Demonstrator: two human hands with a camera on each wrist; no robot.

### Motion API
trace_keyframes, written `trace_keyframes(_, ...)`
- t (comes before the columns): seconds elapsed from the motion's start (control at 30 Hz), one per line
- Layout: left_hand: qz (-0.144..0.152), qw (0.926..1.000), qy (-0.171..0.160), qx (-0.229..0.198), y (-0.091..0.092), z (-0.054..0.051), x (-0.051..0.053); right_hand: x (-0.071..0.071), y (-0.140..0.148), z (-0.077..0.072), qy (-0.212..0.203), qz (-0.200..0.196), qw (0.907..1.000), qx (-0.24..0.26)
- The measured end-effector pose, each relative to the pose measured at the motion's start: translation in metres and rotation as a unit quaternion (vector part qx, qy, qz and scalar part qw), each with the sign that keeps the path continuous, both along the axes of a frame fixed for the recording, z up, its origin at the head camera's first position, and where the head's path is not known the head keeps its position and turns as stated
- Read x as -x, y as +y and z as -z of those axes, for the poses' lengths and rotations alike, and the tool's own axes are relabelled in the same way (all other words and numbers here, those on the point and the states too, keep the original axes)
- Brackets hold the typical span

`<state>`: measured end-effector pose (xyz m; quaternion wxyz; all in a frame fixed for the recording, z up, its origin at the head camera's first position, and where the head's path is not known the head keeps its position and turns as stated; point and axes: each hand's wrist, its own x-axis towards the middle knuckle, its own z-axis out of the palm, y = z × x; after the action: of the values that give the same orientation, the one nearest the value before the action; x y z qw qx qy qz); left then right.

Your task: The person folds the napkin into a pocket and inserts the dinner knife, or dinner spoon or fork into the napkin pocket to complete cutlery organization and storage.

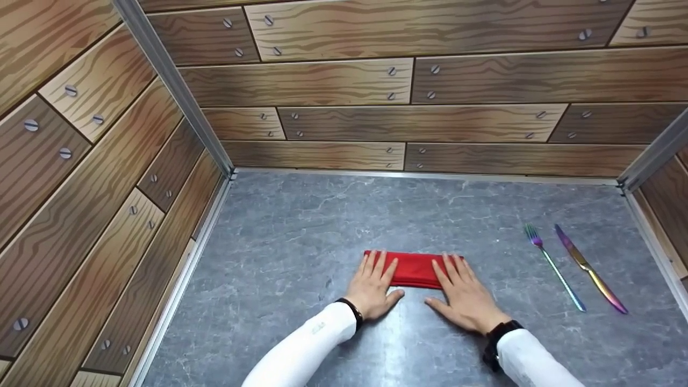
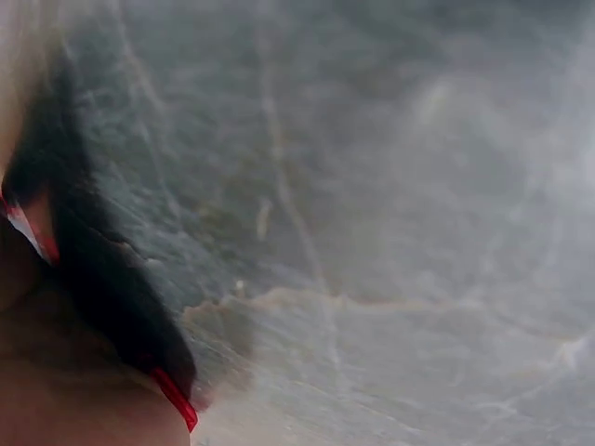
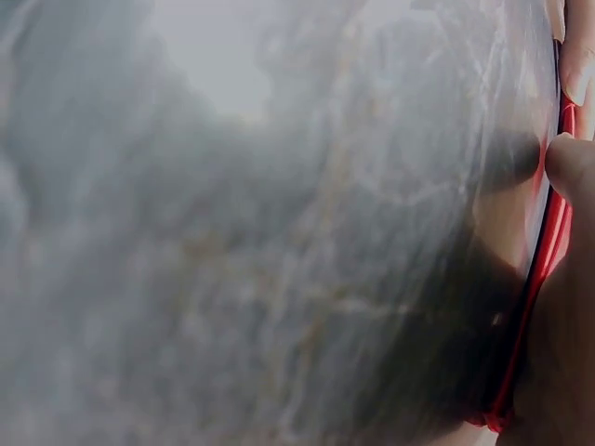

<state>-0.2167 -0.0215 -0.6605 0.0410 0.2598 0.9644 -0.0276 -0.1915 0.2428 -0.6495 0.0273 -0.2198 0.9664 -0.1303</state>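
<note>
A red cloth [image 1: 413,270], folded into a narrow strip, is lying on the grey surface [image 1: 301,226], its long sides running left to right. The left hand [image 1: 374,287] is resting palm down over its left end and the right hand [image 1: 465,298] over its right end; both are lying apart with fingers straight, slightly fanned and pointing away from the person, gripping nothing. The thumbs are angling inward toward each other, just short of the cloth's near edge. Red fabric is showing between the hands, and both wrist views are catching slivers of red past blurred grey. The white sleeves [image 1: 312,344] are slanting in from the bottom, a bracelet [image 1: 352,310] circling the left wrist and a black band [image 1: 497,341] the right. Beyond the right hand, well apart from the cloth, a fork [image 1: 556,270] and a knife [image 1: 589,270] are lying side by side, not touching, their handles pointing nearer the person. Bare grey is stretching widely left of the cloth and behind it, ending at metal strips [image 1: 430,175] below the plank-patterned back wall [image 1: 344,123] and left wall [image 1: 107,204]; the knife is lying nearest the right wall [image 1: 664,215].
</note>
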Motion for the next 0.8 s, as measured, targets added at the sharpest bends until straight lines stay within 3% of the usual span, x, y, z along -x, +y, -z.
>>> trace_keyframes(0.27, 0.0, 0.9997, -0.024, -0.006, -0.0011, -0.0015, 0.0031, -0.0002, 0.0007, 0.0004, 0.004, -0.007, 1.0, -0.001)
trace_keyframes(0.8, -0.011, 0.9992, -0.036, 0.011, 0.0015, -0.0007, 0.005, 0.0004, 0.0027, 0.0007, -0.004, -0.004, 1.0, 0.005)
